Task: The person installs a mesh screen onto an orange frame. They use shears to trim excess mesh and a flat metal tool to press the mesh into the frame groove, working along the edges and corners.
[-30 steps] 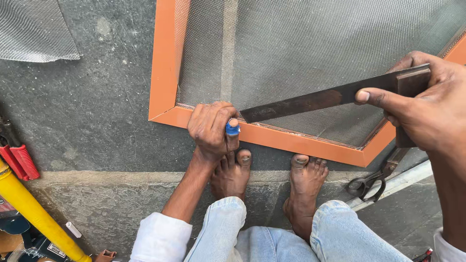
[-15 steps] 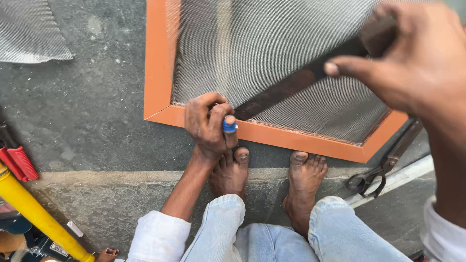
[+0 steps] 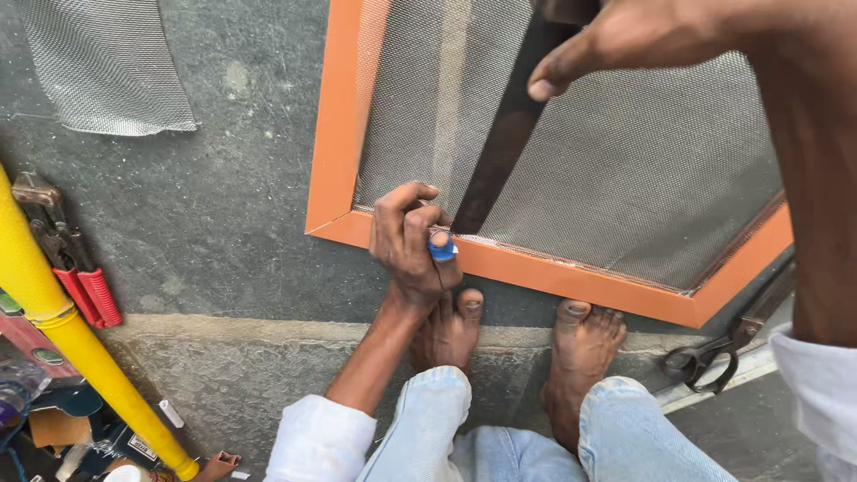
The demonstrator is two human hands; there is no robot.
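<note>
Mesh [image 3: 625, 170] is being fixed into the orange frame [image 3: 571, 277]: a blue-tipped tool [image 3: 442, 248] is gripped by the left hand [image 3: 411, 241], a dark flat bar [image 3: 500, 152] is clasped by the right hand [image 3: 643, 36] (raised above). Careful alignment is probably called for next.

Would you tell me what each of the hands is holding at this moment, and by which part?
The right hand grips the dark flat metal bar at its upper end; the left hand pinches a small blue-tipped tool against the orange frame.
</note>
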